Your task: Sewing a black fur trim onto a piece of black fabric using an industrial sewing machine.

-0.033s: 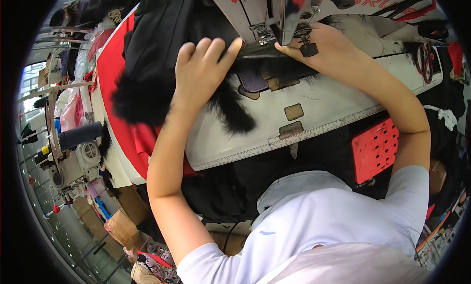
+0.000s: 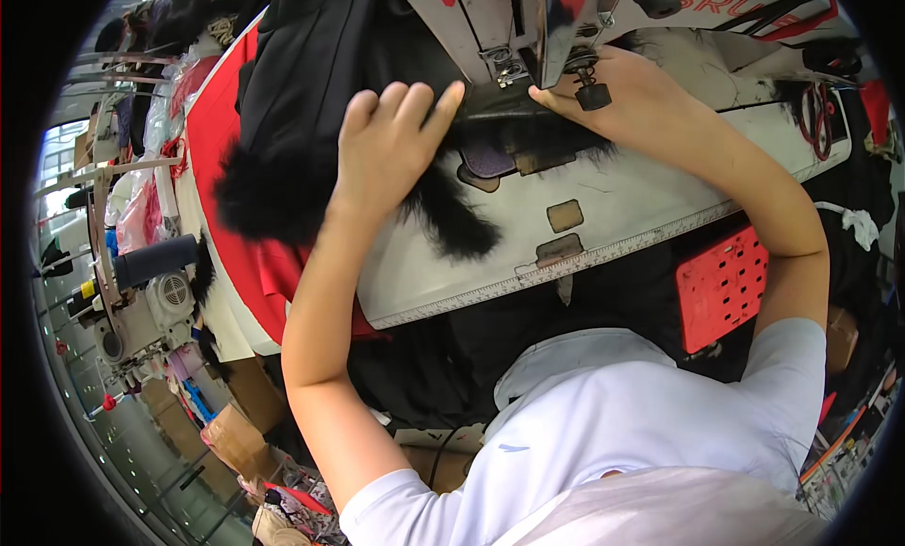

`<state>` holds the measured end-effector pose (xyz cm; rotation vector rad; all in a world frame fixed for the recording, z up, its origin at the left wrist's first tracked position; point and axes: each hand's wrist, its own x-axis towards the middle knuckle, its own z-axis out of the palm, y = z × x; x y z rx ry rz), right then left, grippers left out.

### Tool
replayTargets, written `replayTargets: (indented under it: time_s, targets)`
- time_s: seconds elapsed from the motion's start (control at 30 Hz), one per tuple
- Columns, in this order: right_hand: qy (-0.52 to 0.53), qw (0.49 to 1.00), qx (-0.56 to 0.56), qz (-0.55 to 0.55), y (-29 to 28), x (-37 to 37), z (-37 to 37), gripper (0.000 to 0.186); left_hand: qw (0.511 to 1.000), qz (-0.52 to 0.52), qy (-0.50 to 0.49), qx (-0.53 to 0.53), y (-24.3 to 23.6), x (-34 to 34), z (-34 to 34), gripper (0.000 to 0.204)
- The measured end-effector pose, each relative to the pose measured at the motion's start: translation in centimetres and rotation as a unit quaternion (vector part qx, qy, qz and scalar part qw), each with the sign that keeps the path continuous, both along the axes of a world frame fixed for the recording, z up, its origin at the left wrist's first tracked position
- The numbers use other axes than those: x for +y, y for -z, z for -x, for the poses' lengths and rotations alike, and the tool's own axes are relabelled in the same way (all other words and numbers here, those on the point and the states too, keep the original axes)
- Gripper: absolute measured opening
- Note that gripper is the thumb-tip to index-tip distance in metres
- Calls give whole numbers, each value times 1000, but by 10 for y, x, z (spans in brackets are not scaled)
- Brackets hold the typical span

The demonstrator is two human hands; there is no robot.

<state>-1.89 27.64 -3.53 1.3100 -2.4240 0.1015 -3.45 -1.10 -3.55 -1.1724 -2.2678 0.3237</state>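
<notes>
A black fabric piece with long fur trim [image 2: 273, 190] lies under the head of a sewing machine [image 2: 556, 27]. To the left of the presser foot [image 2: 509, 70], my left hand [image 2: 385, 155] has its fingers curled over the black fabric, thumb pointing toward the foot. On the other side, my right hand [image 2: 627, 93] pinches the fabric's edge with its thumb beside the foot; its fingers are partly hidden behind the machine head. A narrow fur strip [image 2: 462, 221] hangs toward me below my left wrist.
Along the front edge of the white machine table [image 2: 650, 183] runs a ruler strip [image 2: 556, 268]. Red cloth [image 2: 250, 254] lies under the black fabric at left. Red-handled scissors [image 2: 818, 126] are at the right end. A red perforated panel [image 2: 721, 291] stands below the table.
My left hand has shifted slightly down, its thumb a little lower. The fur strip's tip has moved slightly right. My right hand stays nearly where it was.
</notes>
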Motion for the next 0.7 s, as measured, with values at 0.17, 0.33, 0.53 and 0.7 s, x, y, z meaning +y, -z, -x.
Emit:
replayTargets:
  time_s: [0.17, 0.33, 0.53, 0.7]
  targets:
    - [-4, 999, 36, 24, 1, -5, -2, 25, 1000, -2, 11, -9, -7, 6, -4, 31]
    - [36, 997, 6, 66, 4, -5, -3, 20, 972, -77, 89, -203, -3, 7, 16, 44]
    - [42, 997, 28, -65, -36, 8, -13, 6, 988, 65, -68, -121, -4, 43, -19, 36]
    - [73, 992, -24, -102, -39, 6, -16, 6, 989, 57, -106, -91, -1, 54, -39, 32]
